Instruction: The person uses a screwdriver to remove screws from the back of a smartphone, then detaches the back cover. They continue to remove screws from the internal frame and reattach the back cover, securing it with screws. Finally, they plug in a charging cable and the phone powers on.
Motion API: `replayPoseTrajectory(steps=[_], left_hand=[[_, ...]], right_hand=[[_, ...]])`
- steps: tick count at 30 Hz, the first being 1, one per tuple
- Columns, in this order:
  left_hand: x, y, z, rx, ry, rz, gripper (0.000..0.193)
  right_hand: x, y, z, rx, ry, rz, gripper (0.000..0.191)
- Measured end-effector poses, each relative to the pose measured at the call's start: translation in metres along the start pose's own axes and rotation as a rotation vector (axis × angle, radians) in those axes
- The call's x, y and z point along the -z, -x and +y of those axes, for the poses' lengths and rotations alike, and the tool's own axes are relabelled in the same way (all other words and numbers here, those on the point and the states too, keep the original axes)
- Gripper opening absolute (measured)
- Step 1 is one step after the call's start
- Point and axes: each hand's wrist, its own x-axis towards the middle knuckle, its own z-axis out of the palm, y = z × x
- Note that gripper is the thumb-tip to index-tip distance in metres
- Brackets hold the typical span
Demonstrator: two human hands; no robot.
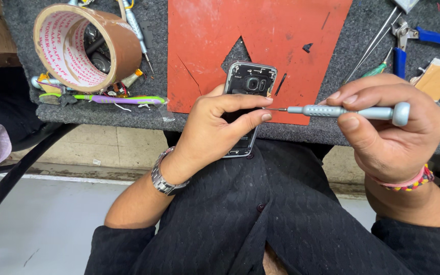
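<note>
Grey screwdriver (350, 111) pinched in right hand (393, 127), tip at opened phone (248, 102) gripped by left hand (215, 132) over surface front edge; back cover off, screw work unfinished.

- Black smartphone with its back cover off (249, 84): inner frame and camera module exposed, camera end pointing away from the person, lower half hidden by the gripping fingers, held over the front edge of the bench.
- Slim grey metal precision screwdriver with round end cap (350, 112): held roughly horizontal, thin tip pointing left, at the phone's right edge by the fingertips.
</note>
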Motion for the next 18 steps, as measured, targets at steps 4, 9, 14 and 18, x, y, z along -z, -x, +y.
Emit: replayPoseTrajectory(steps=[4,9,14,18], left_hand=[[-0.0009,0.0001,-0.0007,-0.027,0.026,0.012,0.018],[-0.0002,0.0004,-0.0017,-0.056,-0.011,0.016,0.017],[0.0005,0.0002,-0.0022,-0.051,-0.012,0.013,0.017],[0.0011,-0.0006,-0.0028,-0.058,-0.025,0.013,0.017]], right_hand=[[0.0000,0.0016,0.0002,-0.006,0.017,0.007,0.014],[0.0005,0.0005,0.0009,0.000,0.052,-0.013,0.013],[-0.0003,-0.0023,0.0005,0.015,0.064,-0.023,0.013],[0.0004,-0.0029,-0.0015,0.041,0.100,-0.059,0.012]])
